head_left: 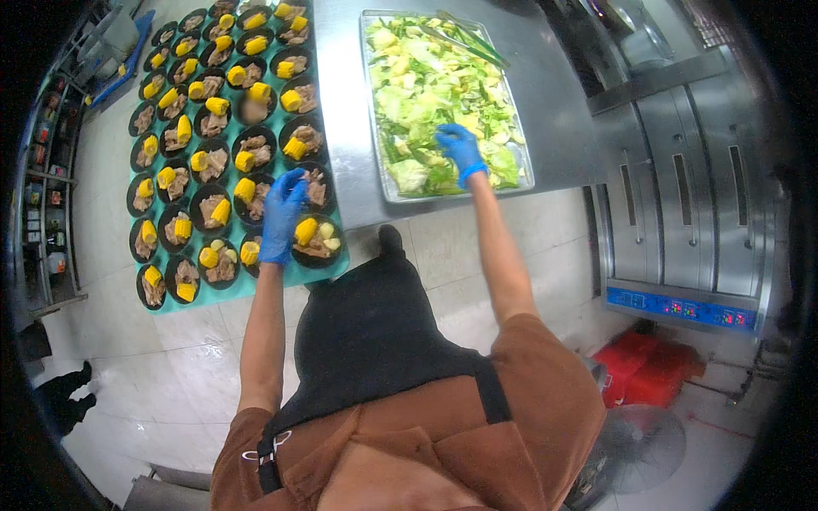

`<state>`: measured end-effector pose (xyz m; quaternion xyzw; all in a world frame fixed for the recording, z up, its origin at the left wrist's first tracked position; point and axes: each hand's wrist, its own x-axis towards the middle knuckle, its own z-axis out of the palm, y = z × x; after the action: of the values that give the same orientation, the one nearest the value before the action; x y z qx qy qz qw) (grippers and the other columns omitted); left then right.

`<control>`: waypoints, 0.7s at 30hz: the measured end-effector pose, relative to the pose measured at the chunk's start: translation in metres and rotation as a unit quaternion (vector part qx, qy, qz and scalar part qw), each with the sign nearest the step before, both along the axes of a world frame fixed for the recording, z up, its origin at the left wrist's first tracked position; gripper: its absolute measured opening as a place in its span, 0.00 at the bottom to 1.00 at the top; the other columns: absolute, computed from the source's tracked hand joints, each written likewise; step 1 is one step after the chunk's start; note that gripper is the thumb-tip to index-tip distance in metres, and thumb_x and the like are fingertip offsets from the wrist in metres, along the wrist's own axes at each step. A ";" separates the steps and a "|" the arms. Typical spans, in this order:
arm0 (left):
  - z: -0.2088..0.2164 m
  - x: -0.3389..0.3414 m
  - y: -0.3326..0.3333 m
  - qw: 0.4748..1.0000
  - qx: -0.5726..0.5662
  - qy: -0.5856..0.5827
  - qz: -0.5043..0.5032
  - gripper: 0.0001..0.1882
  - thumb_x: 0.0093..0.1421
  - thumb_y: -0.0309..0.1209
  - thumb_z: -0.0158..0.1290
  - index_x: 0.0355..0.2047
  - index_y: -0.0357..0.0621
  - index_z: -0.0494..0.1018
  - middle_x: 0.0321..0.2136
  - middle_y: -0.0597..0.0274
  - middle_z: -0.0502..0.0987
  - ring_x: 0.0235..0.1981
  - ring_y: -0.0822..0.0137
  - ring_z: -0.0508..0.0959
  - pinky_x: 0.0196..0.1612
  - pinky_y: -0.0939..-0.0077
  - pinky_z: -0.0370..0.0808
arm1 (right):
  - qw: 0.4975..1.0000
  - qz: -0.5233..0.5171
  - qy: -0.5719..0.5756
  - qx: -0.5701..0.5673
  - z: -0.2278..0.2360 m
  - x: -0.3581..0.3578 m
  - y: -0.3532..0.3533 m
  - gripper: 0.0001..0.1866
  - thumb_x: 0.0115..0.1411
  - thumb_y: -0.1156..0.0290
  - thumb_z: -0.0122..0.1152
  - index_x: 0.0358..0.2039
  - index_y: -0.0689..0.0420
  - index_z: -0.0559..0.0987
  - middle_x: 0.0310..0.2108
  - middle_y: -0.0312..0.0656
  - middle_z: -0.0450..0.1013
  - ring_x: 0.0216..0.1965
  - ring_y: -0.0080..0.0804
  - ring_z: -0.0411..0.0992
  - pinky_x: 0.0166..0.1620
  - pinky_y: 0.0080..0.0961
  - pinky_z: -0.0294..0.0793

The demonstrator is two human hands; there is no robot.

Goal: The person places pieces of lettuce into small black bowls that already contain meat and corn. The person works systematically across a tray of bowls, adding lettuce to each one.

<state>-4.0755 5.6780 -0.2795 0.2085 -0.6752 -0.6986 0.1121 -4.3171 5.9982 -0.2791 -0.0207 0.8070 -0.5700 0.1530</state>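
My left hand (285, 215), in a blue glove, is over the front right of the many black bowls. Its fingers are bent together beside a bowl of meat (316, 186); what they hold, if anything, is hidden. Just in front of it, a bowl holds meat, a yellow corn piece (306, 231) and pale chunks (326, 230). Over on the right, my blue-gloved right hand (460, 150) reaches down onto chopped green cabbage (411, 102), with its fingers apart. The cabbage fills a shallow metal tray (372, 128).
A teal surface (217, 295) bears the rows of bowls, beside a steel table (345, 102). Green-handled tongs (464, 44) lie on the cabbage. Steel cabinets (677, 187) stand at right, above red containers (648, 368). Shelving (51, 187) is at far left.
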 end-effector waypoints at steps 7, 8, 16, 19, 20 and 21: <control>-0.010 -0.123 0.129 0.986 -0.067 0.000 -0.152 0.18 0.65 0.33 0.54 0.53 0.40 0.74 0.38 0.61 0.79 0.34 0.72 0.77 0.36 0.79 0.74 | 0.917 0.120 0.222 0.307 -0.051 -0.111 0.115 0.25 0.50 0.59 0.73 0.46 0.58 0.79 0.45 0.52 0.76 0.44 0.45 0.76 0.48 0.37 0.75; -0.002 -0.143 0.148 0.979 -0.102 -0.017 -0.173 0.18 0.64 0.33 0.54 0.52 0.40 0.74 0.39 0.60 0.79 0.35 0.71 0.77 0.37 0.78 0.75 | 0.925 0.143 0.166 0.310 -0.058 -0.116 0.118 0.27 0.50 0.57 0.73 0.47 0.58 0.77 0.49 0.54 0.73 0.50 0.48 0.73 0.52 0.38 0.73; -0.024 -0.216 0.218 0.934 -0.335 -0.018 -0.122 0.14 0.57 0.28 0.54 0.43 0.38 0.78 0.37 0.46 0.81 0.38 0.51 0.81 0.44 0.62 0.77 | 0.862 0.265 0.239 0.361 -0.032 -0.118 0.101 0.20 0.55 0.64 0.66 0.48 0.49 0.77 0.46 0.50 0.74 0.50 0.52 0.71 0.51 0.44 0.74; -0.034 -0.207 0.212 0.916 -0.358 -0.080 -0.161 0.11 0.53 0.26 0.54 0.37 0.38 0.79 0.38 0.44 0.81 0.42 0.45 0.79 0.46 0.57 0.75 | 0.851 0.325 0.223 0.346 -0.035 -0.131 0.115 0.21 0.55 0.66 0.65 0.51 0.48 0.77 0.47 0.50 0.75 0.51 0.50 0.72 0.53 0.42 0.73; -0.036 -0.206 0.210 0.902 -0.376 -0.110 -0.180 0.13 0.53 0.27 0.58 0.41 0.41 0.79 0.38 0.48 0.81 0.41 0.49 0.81 0.46 0.61 0.77 | 0.851 0.342 0.219 0.334 -0.038 -0.137 0.116 0.21 0.55 0.66 0.65 0.51 0.48 0.77 0.47 0.50 0.75 0.51 0.50 0.72 0.53 0.42 0.73; -0.038 -0.203 0.213 0.892 -0.400 -0.091 -0.189 0.14 0.53 0.28 0.58 0.41 0.42 0.79 0.39 0.48 0.80 0.41 0.49 0.80 0.46 0.60 0.77 | 0.848 0.361 0.216 0.323 -0.036 -0.141 0.117 0.21 0.55 0.67 0.65 0.51 0.48 0.77 0.47 0.50 0.75 0.51 0.49 0.72 0.53 0.42 0.73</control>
<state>-4.2788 5.8911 -0.3180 0.0769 -0.9315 -0.3555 -0.0105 -4.4578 6.1152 -0.3146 -0.3825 0.8939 -0.1629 0.1677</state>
